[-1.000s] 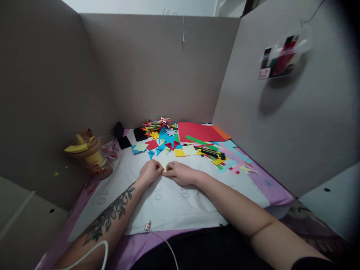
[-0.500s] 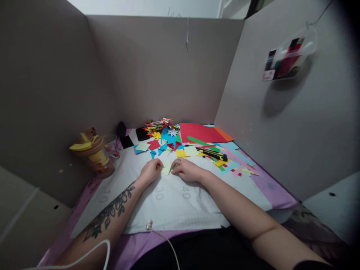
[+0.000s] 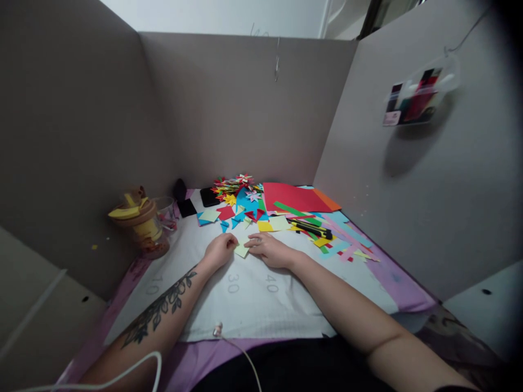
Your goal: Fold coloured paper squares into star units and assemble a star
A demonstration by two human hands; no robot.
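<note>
A small pale yellow-green paper piece (image 3: 242, 249) lies flat on the white mat (image 3: 249, 296), near the mat's far middle, just beyond the printed 30. It is thin, matte and roughly square, set like a diamond with one corner pointing toward the person. The left hand (image 3: 220, 251) is curled narrow, its fingertips pinching the piece's left edge. The right hand (image 3: 267, 250) is stretched nearly flat, with its fingertips resting on the right edge. At the mat's far edge sit a spiky heap of folded paper stars (image 3: 232, 185), a smooth red sheet (image 3: 292, 196), a yellow-and-black utility knife (image 3: 314, 228) and loose coloured strips (image 3: 347, 242). A yellow-lidded jar (image 3: 141, 220) stands off the mat's left side. A second ago the piece was nearly hidden between the fingertips. Now the hands have drawn slightly apart and most of its face shows.
</note>
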